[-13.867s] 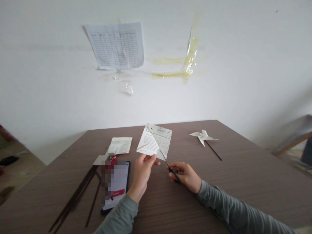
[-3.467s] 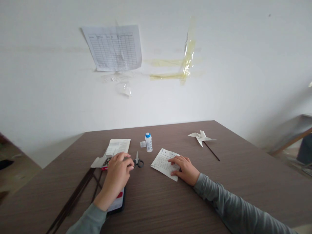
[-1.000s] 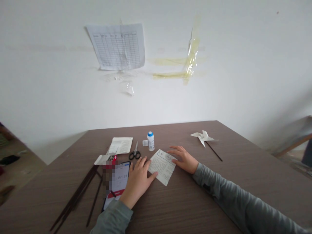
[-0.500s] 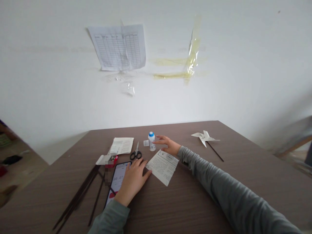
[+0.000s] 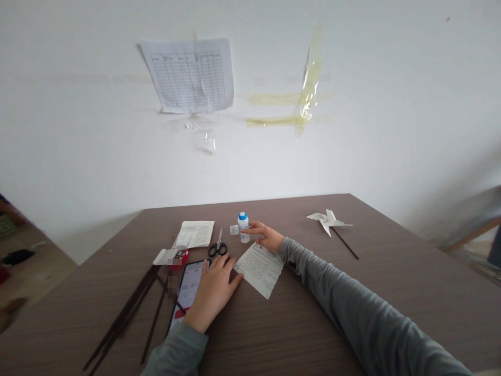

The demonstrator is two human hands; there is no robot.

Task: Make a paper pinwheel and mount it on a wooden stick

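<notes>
A white glue bottle (image 5: 244, 237) with a blue top stands upright near the middle of the table. Beside it is my right hand (image 5: 270, 239), fingers stretched apart; one finger crosses the bottle's front, and I cannot tell if it presses there. A square of printed paper (image 5: 260, 271) with crease lines lies partly beneath that hand. My left hand (image 5: 217, 284) rests flat with fingers spread, between the paper's left corner and a phone (image 5: 190, 284), partly covering the phone. Black-handled scissors (image 5: 217, 248) lie just beyond its fingertips.
A small clear cap (image 5: 234, 230) lies left of the bottle. Further left are a paper stack (image 5: 198, 233), a red box (image 5: 180, 256) of small items and several dark sticks (image 5: 125, 313). A paper pinwheel (image 5: 329, 222) on a stick lies right. The wall (image 5: 274, 172) borders the table's back.
My right hand has moved slightly left, bringing a finger across the front of the glue bottle. My left hand, the paper and the bottle stay in place.
</notes>
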